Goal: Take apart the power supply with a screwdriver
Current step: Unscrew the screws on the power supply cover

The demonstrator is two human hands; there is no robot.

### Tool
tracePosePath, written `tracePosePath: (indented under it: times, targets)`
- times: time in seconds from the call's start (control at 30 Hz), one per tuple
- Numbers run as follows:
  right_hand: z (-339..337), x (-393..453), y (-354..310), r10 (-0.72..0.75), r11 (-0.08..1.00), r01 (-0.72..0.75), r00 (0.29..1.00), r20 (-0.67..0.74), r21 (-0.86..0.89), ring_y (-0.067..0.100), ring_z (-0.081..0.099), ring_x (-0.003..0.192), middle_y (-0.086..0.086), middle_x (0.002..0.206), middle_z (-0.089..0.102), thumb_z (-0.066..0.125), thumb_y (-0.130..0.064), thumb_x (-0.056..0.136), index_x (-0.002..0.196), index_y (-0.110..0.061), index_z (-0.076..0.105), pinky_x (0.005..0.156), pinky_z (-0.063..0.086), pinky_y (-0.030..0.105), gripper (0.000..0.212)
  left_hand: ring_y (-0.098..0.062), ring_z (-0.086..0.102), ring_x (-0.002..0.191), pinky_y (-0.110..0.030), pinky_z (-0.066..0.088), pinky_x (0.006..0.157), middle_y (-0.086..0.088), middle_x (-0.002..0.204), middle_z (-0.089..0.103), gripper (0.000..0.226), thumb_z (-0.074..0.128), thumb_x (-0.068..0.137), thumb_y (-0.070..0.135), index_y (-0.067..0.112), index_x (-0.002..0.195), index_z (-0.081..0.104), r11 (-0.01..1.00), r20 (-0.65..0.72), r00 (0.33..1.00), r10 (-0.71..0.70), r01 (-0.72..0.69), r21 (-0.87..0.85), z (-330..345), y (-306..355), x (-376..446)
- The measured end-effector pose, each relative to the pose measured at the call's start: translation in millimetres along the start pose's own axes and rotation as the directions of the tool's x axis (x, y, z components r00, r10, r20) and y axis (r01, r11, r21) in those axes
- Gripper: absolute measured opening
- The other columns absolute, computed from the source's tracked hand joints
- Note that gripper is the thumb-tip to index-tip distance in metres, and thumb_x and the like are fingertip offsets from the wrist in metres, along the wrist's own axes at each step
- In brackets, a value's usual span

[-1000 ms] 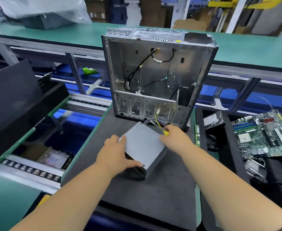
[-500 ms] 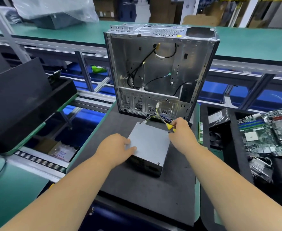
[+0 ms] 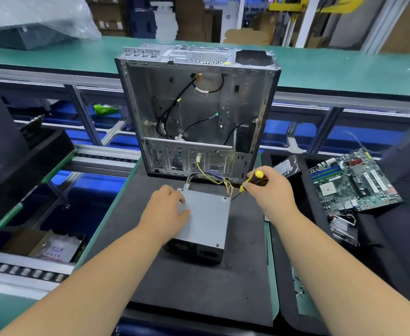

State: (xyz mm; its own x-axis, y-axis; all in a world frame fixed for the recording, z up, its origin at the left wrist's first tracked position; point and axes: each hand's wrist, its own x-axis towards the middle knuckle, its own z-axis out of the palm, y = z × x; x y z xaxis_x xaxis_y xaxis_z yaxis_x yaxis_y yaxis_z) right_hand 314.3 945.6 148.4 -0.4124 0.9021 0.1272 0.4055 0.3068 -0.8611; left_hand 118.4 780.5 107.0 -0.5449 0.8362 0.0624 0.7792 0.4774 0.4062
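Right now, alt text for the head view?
A person's left hand rests on a grey power supply on a dark mat, while the right hand holds a yellow-and-black screwdriver at its far right corner. An emptied computer case stands behind.

A plain grey power supply with a black front sits on a dark grey mat at frame centre. The screwdriver handle is yellow and black. At right, a green circuit board. The counter is teal green.

One head-worn view looks forward and down, close over the dark mat
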Motion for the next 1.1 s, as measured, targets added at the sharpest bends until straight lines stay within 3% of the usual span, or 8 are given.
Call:
tracePosePath:
  times: [0.13,0.3,0.47,0.63,0.9,1.1]
  targets:
    - [-6.4,-5.2,-9.8,-0.053,0.998,0.054,0.997,-0.05,0.014,0.003,0.06,0.07,-0.013,0.076,0.068,0.071,-0.023,0.088,0.085,-0.026,0.061,0.057,0.041,0.009,0.011,-0.02,0.038,0.127,-0.032,0.035,0.106,0.004,0.131,0.047,0.039,0.065,0.09,0.037,0.023,0.125,0.056,0.982,0.074,0.985,0.156,-0.147,-0.118,13.5,10.3,14.5]
    - [-0.7,-7.4,-20.2,-0.094,0.993,0.09,0.995,-0.044,-0.077,0.013,0.061,0.078,-0.006,0.082,0.068,0.063,-0.032,0.093,0.086,-0.029,0.055,0.069,0.05,0.032,0.011,-0.016,0.046,0.122,-0.027,0.033,0.105,0.005,0.128,0.055,0.039,0.067,0.09,0.034,0.021,0.126,0.059,0.93,0.082,0.943,0.324,-0.301,-0.212,23.6,27.6,37.1]
    - [10.4,-2.4,-30.4,-0.109,0.985,0.101,0.993,-0.049,-0.136,0.016,0.063,0.083,-0.007,0.086,0.066,0.063,-0.032,0.093,0.088,-0.028,0.054,0.077,0.052,0.04,0.011,-0.015,0.053,0.112,-0.031,0.042,0.099,0.008,0.112,0.06,0.029,0.069,0.088,0.031,0.023,0.115,0.064,0.886,0.096,0.911,0.401,-0.36,-0.292,30.2,42.5,62.2]
    - [18.9,0.9,-34.0,-0.128,0.967,0.114,0.991,-0.048,-0.228,0.014,0.057,0.08,-0.007,0.084,0.062,0.064,-0.032,0.093,0.087,-0.027,0.052,0.071,0.048,0.035,0.014,-0.005,0.052,0.092,-0.027,0.046,0.082,0.017,0.094,0.06,0.015,0.071,0.083,0.036,0.029,0.095,0.064,0.87,0.103,0.919,0.382,-0.32,-0.375,42.5,39.2,68.3]
    - [21.9,0.6,-39.7,-0.143,0.929,0.127,0.99,-0.02,-0.348,0.01,0.055,0.077,-0.007,0.086,0.057,0.062,-0.03,0.096,0.093,-0.023,0.051,0.066,0.045,0.026,0.013,-0.003,0.05,0.088,-0.015,0.035,0.071,0.015,0.092,0.059,0.015,0.072,0.082,0.038,0.03,0.091,0.063,0.866,0.086,0.917,0.39,-0.334,-0.371,47.9,36.7,72.6]
    - [20.5,3.2,-46.9,-0.118,0.947,0.121,0.993,0.026,-0.298,0.018,0.059,0.082,-0.002,0.09,0.061,0.062,-0.022,0.096,0.096,-0.019,0.053,0.076,0.051,0.042,0.01,-0.005,0.052,0.09,-0.021,0.042,0.077,0.014,0.094,0.06,0.012,0.07,0.083,0.035,0.03,0.092,0.065,0.866,0.087,0.924,0.374,-0.314,-0.389,48.2,36.9,73.0]
